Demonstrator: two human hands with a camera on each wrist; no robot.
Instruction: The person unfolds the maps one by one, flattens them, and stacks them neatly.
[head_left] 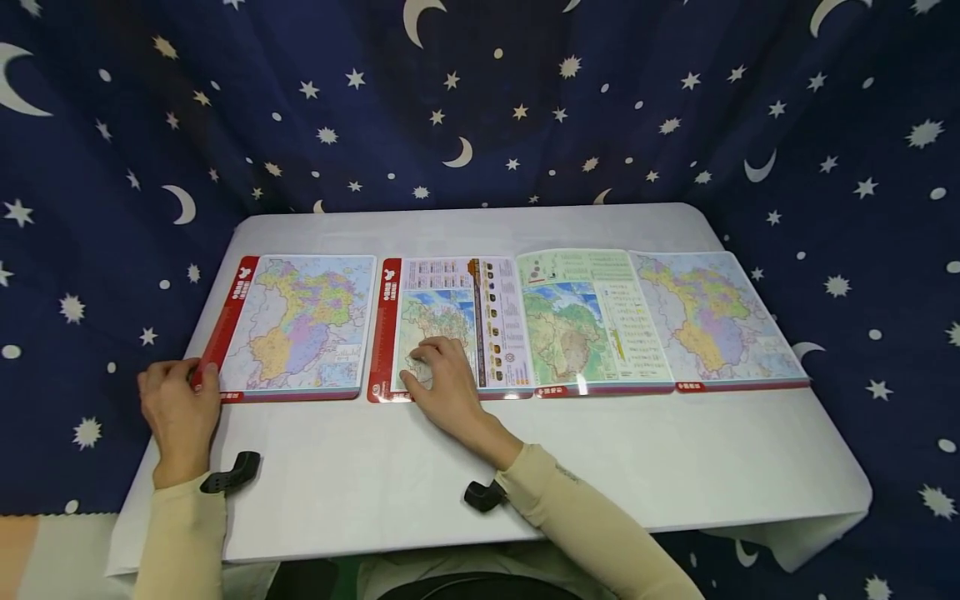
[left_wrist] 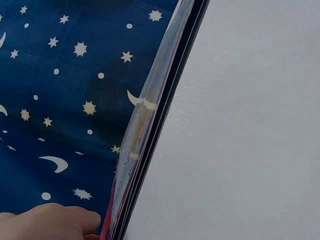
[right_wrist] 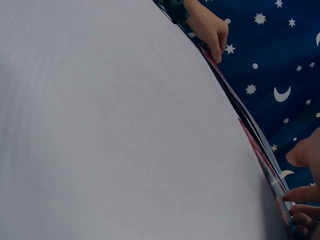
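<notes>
A laminated map (head_left: 300, 321) with a red left border lies at the left of the table, layered at its edge in the left wrist view. My left hand (head_left: 180, 412) pinches its lower left corner, thumb over the red border. A second red-bordered map sheet (head_left: 442, 275) lies to its right, a narrow gap between them. Over its lower part rests my right hand (head_left: 450, 387), thumb and fingers apart and slightly bent, fingertips at the surface. In the right wrist view, that hand's thumb (right_wrist: 300, 150) stands clear of the fingers. Exact fingertip contact is hard to tell.
Right of the second sheet lie a green relief map (head_left: 570, 333) and another coloured political map (head_left: 712, 321), edges adjoining. All rest on a white-covered table (head_left: 420, 467). A dark blue curtain (head_left: 510, 75) with moons and stars surrounds the back and sides.
</notes>
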